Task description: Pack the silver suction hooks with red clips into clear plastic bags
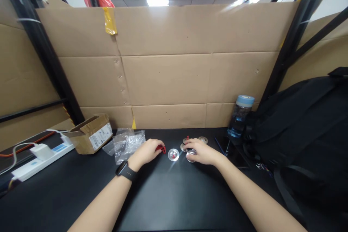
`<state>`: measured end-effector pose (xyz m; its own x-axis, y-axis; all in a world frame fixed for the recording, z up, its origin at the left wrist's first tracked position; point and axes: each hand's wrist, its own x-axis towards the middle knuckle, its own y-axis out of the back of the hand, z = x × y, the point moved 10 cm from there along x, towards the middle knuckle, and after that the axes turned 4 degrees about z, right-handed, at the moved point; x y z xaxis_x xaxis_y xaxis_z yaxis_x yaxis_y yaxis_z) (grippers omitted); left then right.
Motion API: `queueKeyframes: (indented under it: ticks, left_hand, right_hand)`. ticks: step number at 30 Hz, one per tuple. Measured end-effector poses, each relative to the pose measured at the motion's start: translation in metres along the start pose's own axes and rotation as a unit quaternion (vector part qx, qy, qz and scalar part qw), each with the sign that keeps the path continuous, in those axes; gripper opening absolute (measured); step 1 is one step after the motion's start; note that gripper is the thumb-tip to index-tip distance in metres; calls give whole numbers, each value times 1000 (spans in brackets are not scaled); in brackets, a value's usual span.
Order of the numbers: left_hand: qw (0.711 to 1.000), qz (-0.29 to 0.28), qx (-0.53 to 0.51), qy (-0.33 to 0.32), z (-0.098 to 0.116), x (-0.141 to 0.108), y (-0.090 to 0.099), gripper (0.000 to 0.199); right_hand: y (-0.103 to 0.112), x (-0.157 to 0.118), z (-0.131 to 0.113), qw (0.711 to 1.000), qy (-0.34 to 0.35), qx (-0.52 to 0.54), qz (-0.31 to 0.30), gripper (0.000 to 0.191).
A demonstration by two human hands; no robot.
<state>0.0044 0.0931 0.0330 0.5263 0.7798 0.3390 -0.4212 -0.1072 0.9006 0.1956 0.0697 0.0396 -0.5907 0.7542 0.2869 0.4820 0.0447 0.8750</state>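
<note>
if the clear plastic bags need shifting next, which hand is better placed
Likely the left hand: the bags lie just beside it, though it seems to hold red cord. The right hand is farther off, at the shiny discs.

Both arms reach from the near side toward the middle. The left hand [148, 151] is palm down with bent fingers. The right hand [200, 151] is palm down too, its fingers pointing left

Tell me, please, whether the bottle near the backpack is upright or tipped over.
Upright: the bottle rests on its base on the black table, blue lid uppermost.
</note>
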Motion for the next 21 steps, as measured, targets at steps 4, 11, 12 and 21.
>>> queueKeyframes:
  ticks: [4, 11, 12, 21]
  left_hand:
    - [999, -3, 33, 14, -1, 1, 0, 23]
    - [997, 51, 56, -9, 13, 2, 16, 26]
    - [997, 59, 58, -9, 15, 2, 19, 26]
    - [995, 86, 46, -34, 41, -1, 31, 24]
  right_hand:
    - [0, 0, 1, 1000, -9, -13, 8, 25]
    - [8, -5, 14, 997, -51, -58, -23, 30]
    - [9, -6, 16, 996, -56, -67, -28, 30]
    - [24, -10, 26, 990, -113, -88, -10, 23]
